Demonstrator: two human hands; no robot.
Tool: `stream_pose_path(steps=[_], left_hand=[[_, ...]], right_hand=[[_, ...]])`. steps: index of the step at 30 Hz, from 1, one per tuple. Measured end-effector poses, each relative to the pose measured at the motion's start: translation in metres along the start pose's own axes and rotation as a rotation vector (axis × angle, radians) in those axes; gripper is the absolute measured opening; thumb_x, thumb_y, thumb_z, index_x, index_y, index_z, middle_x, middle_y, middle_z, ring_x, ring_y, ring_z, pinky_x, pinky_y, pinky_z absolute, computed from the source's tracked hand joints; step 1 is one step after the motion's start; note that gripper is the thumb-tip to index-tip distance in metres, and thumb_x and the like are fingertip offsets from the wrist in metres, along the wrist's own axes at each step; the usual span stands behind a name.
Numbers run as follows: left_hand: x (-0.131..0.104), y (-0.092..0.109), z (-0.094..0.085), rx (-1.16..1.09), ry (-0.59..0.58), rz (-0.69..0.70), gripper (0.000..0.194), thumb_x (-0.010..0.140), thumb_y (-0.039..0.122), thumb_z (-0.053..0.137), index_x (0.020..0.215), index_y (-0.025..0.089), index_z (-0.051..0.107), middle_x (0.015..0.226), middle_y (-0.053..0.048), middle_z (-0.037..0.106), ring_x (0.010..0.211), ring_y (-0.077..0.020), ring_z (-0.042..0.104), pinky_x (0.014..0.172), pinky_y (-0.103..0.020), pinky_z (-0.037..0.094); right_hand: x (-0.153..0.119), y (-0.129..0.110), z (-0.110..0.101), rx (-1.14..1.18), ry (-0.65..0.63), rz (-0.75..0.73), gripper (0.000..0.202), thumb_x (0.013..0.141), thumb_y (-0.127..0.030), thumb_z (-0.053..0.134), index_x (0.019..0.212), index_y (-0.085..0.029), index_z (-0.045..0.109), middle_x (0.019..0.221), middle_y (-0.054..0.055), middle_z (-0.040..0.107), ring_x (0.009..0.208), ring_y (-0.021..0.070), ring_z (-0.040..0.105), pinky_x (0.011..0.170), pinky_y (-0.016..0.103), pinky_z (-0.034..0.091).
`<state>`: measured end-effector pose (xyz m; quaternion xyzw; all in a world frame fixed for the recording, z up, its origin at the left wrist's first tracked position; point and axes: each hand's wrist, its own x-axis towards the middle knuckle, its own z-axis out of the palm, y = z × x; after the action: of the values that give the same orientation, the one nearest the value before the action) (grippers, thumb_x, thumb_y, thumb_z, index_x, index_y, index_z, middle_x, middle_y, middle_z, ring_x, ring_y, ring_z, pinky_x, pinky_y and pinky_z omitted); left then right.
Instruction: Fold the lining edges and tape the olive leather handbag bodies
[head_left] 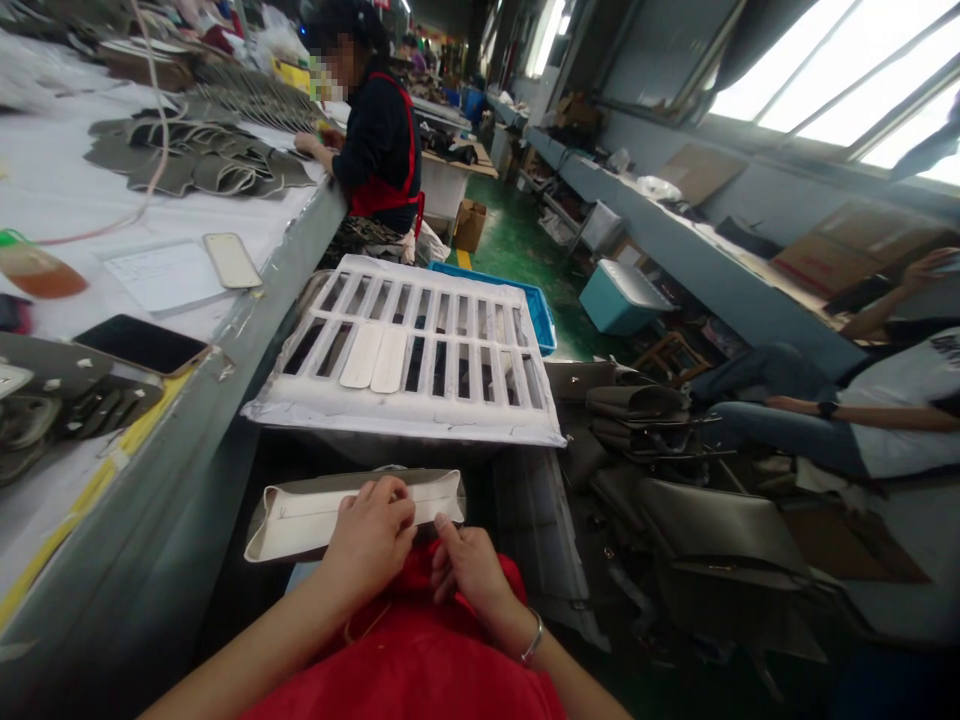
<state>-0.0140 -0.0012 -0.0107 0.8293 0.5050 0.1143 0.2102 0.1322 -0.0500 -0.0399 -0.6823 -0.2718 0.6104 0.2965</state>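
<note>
A grey-brown bag body [322, 515] with a pale inner panel facing up lies across my lap. My left hand [381, 525] is closed on its right half, fingers bent over the pale panel. My right hand [474, 572] is beside the bag's lower right edge, thumb tip at the edge and fingers loosely curled, apart from the thumb. No object shows in it. Just beyond is a white slatted rack [450, 415], with two pale rounded strips [373, 358] lying side by side on it.
On the left worktable [281, 255] are a phone [141, 343], a pale rounded piece [231, 261], paper, an amber bottle and stacked grey pieces [202, 150]. A co-worker [379, 130] sits beyond. Finished-looking bags [720, 530] lie at right, near another seated person [900, 410].
</note>
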Motion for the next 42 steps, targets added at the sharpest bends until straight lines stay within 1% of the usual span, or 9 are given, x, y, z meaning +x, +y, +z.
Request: stream_pose_path(steps=[4, 9, 16, 21, 24, 28, 32, 37, 42], left_hand=[[0.003, 0.002, -0.001, 0.034, -0.024, -0.014, 0.012, 0.078, 0.024, 0.049, 0.077, 0.022, 0.061, 0.102, -0.003, 0.051, 0.093, -0.0209, 0.045, 0.072, -0.036, 0.032], [0.005, 0.003, -0.003, 0.065, -0.072, -0.038, 0.014, 0.079, 0.026, 0.049, 0.078, 0.021, 0.061, 0.104, -0.004, 0.051, 0.094, -0.0207, 0.045, 0.074, -0.036, 0.032], [0.006, 0.005, -0.001, 0.094, -0.04, -0.021, 0.015, 0.079, 0.026, 0.047, 0.079, 0.02, 0.061, 0.101, -0.004, 0.052, 0.092, -0.0214, 0.045, 0.071, -0.036, 0.032], [0.008, 0.003, -0.001, 0.127, -0.053, -0.011, 0.017, 0.08, 0.026, 0.045, 0.083, 0.018, 0.061, 0.103, -0.006, 0.051, 0.091, -0.022, 0.046, 0.07, -0.037, 0.034], [0.008, 0.001, -0.001, 0.144, -0.053, -0.005, 0.019, 0.081, 0.026, 0.044, 0.085, 0.017, 0.061, 0.103, -0.006, 0.052, 0.092, -0.0222, 0.047, 0.071, -0.037, 0.035], [0.01, 0.001, -0.002, 0.157, -0.061, 0.006, 0.02, 0.081, 0.026, 0.043, 0.087, 0.018, 0.061, 0.103, -0.007, 0.052, 0.092, -0.0227, 0.047, 0.071, -0.037, 0.035], [0.011, 0.001, -0.007, 0.154, -0.094, 0.008, 0.02, 0.081, 0.026, 0.044, 0.088, 0.018, 0.061, 0.104, -0.008, 0.051, 0.093, -0.0233, 0.046, 0.072, -0.038, 0.036], [0.01, 0.0, -0.01, 0.136, -0.107, 0.009, 0.02, 0.08, 0.028, 0.045, 0.088, 0.019, 0.062, 0.105, -0.008, 0.051, 0.094, -0.0224, 0.045, 0.073, -0.036, 0.035], [0.007, -0.004, -0.008, 0.094, -0.083, 0.038, 0.015, 0.08, 0.028, 0.049, 0.084, 0.02, 0.061, 0.102, -0.005, 0.052, 0.093, -0.0213, 0.046, 0.073, -0.035, 0.034]], right_hand=[[0.003, 0.003, 0.0, 0.05, -0.023, -0.026, 0.058, 0.072, -0.068, 0.043, 0.053, -0.014, 0.049, 0.041, 0.003, 0.053, 0.031, 0.0106, 0.049, 0.03, 0.018, 0.032], [0.007, 0.006, -0.001, 0.087, -0.052, -0.003, 0.057, 0.072, -0.067, 0.044, 0.055, -0.013, 0.05, 0.042, 0.004, 0.054, 0.032, 0.0109, 0.05, 0.03, 0.018, 0.033], [0.005, 0.007, 0.001, 0.127, -0.037, 0.009, 0.059, 0.071, -0.068, 0.045, 0.057, -0.011, 0.051, 0.046, 0.007, 0.057, 0.035, 0.0145, 0.054, 0.033, 0.019, 0.034], [-0.002, 0.005, 0.006, 0.278, -0.046, -0.047, 0.057, 0.066, -0.066, 0.055, 0.066, -0.009, 0.055, 0.057, 0.008, 0.061, 0.039, 0.0123, 0.055, 0.04, 0.021, 0.039], [-0.006, 0.004, 0.01, 0.389, -0.068, 0.008, 0.05, 0.065, -0.058, 0.062, 0.07, -0.009, 0.056, 0.061, 0.007, 0.063, 0.043, 0.0109, 0.055, 0.044, 0.021, 0.042], [-0.009, 0.003, 0.016, 0.402, -0.114, 0.053, 0.042, 0.073, -0.051, 0.059, 0.071, -0.009, 0.057, 0.063, 0.007, 0.063, 0.046, 0.0121, 0.057, 0.045, 0.021, 0.042], [-0.01, 0.0, 0.022, 0.439, -0.115, 0.056, 0.036, 0.08, -0.046, 0.052, 0.072, -0.011, 0.057, 0.061, 0.005, 0.063, 0.046, 0.0128, 0.057, 0.046, 0.023, 0.043], [-0.012, -0.005, 0.03, 0.508, -0.121, 0.073, 0.031, 0.084, -0.039, 0.048, 0.077, -0.011, 0.058, 0.062, 0.004, 0.062, 0.046, 0.0129, 0.057, 0.048, 0.025, 0.045], [-0.016, -0.003, 0.03, 0.547, -0.15, 0.085, 0.031, 0.085, -0.038, 0.048, 0.081, -0.009, 0.058, 0.069, 0.008, 0.064, 0.052, 0.0136, 0.06, 0.051, 0.025, 0.047]])
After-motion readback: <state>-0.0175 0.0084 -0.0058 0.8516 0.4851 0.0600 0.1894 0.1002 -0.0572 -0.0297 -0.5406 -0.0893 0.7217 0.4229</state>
